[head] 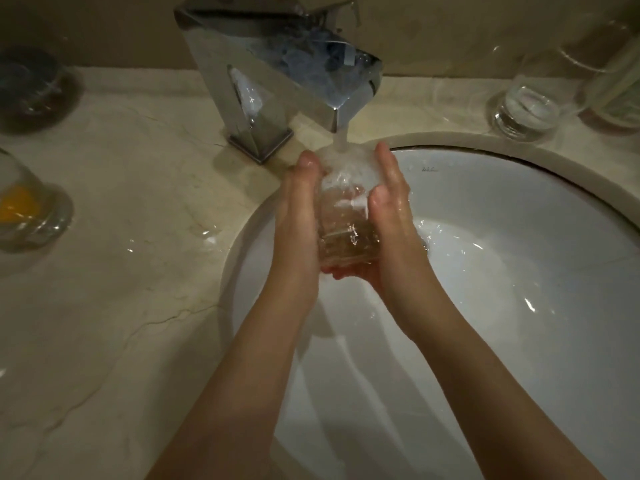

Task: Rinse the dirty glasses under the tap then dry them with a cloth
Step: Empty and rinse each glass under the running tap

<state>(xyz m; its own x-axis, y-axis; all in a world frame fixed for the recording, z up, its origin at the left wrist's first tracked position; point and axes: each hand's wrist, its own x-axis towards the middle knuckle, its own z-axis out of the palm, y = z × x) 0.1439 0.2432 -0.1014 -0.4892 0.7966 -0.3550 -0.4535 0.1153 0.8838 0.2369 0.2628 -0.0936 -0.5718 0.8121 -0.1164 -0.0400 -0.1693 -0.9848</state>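
A clear drinking glass [344, 216] is held upright between both my hands over the white sink [519, 271]. My left hand [299, 216] grips its left side, thumb up near the rim. My right hand [388, 216] cups the right side and the base. Water runs from the chrome tap [277, 74] straight into the glass and foams at its mouth. The water in the glass looks brownish.
On the marble counter [121, 271] at the left stand a glass with orange residue [24, 209] and a dark glass [31, 84] further back. At the back right stand a clear glass [526, 105] and a taller glass vessel [613, 71]. Water puddles lie near the sink's left rim.
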